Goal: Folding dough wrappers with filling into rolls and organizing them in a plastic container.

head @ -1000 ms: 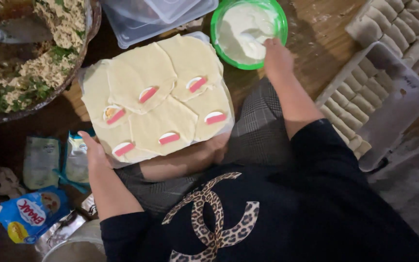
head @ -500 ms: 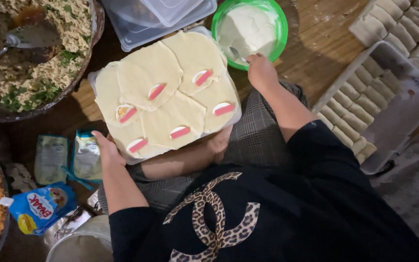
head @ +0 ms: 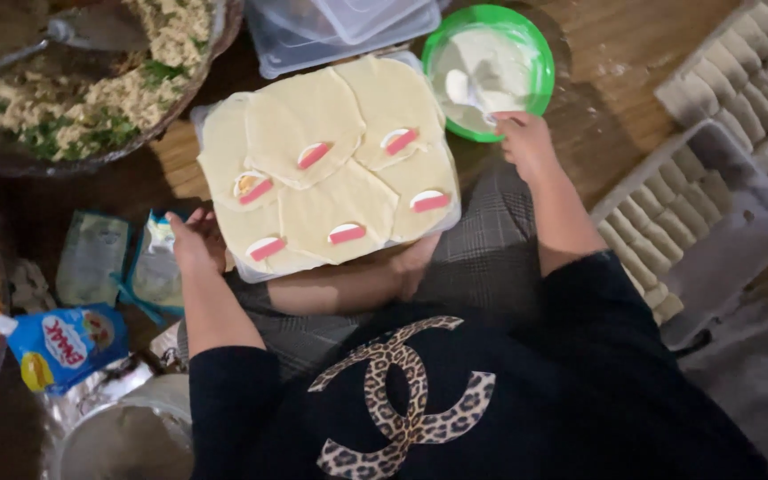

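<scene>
right hand at rim of green bowl, grip closed on white spoon dipped in white paste | left hand grip loosely curled on tray edge, tray on lap holding dough sheets with pink strips | grey tub of rolls right

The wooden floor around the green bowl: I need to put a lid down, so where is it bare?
Bare wood shows between the green bowl and the trays of rolled pastries. The right hand sits at the bowl's near rim. Left of the wrapper board, packets and filling bowls crowd the floor.
</scene>
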